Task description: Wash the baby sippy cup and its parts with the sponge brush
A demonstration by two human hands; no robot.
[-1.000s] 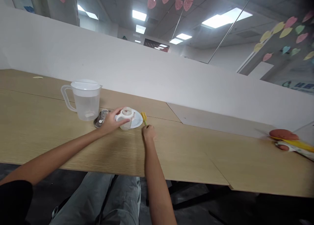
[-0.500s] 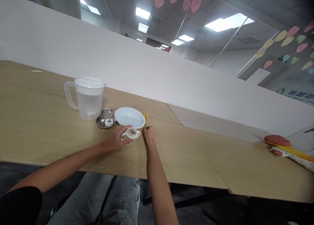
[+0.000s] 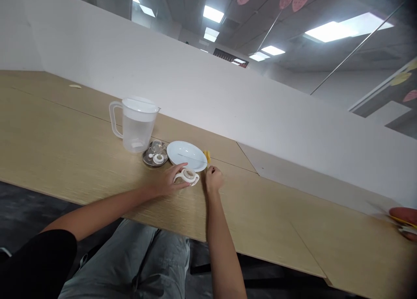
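Observation:
My left hand is closed around a small clear baby bottle with a white two-handled collar. Its open mouth faces up towards me, just in front of the white plate. To the right of the plate, the fingers of my right hand are curled around the thin stem of a yellow-headed brush. The brush head points away from me at the plate's right rim. Left of the plate, a round metal tray holds a white ring and small clear parts.
A translucent lidded pitcher stands behind the tray, handle to the left. The wooden table runs along a low white partition. A reddish object lies at the far right, partly out of view.
The camera view has turned left, so everything appears further right. My right hand has rotated slightly around the brush stem. The bottle stays in my left hand.

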